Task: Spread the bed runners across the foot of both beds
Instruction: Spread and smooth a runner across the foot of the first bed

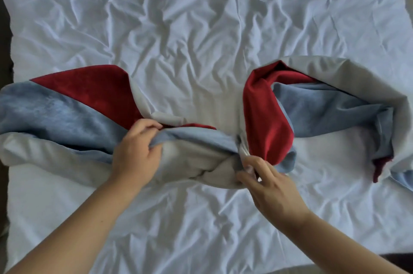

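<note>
Fingers of left hand [136,150] clamp a blue fold of the bed runner [67,115]; right hand [266,182] pinches its twisted middle, mid-bed on the white sheet [201,28]. Step: untwisting. Next, likely flip the right half face-up and draw it flat.

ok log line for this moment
left hand gripping bed runner | right hand pinching its twisted middle | runner bunched, not spread | white sheet wrinkled

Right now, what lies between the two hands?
In the head view, a twisted, bunched stretch of the runner, blue on top and grey lining below, spans from the left hand to the right hand, over the sheet.
</note>
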A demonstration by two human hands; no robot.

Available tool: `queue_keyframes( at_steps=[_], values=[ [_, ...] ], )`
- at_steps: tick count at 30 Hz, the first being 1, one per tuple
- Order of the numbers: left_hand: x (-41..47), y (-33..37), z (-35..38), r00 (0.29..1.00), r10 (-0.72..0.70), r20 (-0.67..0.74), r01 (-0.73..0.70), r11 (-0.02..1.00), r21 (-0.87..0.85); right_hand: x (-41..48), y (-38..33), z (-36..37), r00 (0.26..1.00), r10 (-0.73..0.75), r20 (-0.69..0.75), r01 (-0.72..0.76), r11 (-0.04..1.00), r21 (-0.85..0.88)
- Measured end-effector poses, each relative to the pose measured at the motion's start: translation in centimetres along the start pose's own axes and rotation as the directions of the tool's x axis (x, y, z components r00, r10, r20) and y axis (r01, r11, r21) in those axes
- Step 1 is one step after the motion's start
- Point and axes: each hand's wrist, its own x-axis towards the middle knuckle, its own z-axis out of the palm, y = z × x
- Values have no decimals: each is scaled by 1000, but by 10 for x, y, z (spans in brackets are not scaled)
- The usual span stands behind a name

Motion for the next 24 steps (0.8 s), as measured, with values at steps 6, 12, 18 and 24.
queue_keyframes(
  at_steps=[6,12,18,24],
  values=[
    [-5,-4,-15,995,-13,-100,-6,982,-188,-28,3,-5,957,234,171,-210,967,-144],
    [-23,-3,-14,994,34,-103,-55,976,-210,-37,-3,-4,734,589,338,-446,793,-414],
    [-50,12,-18,977,189,-101,-209,943,-259,-52,8,-11,405,805,432,-673,583,-455],
    [-60,26,0,394,334,857,-518,850,-93,-6,-17,-50,537,599,594,-620,757,-204]
  ],
)
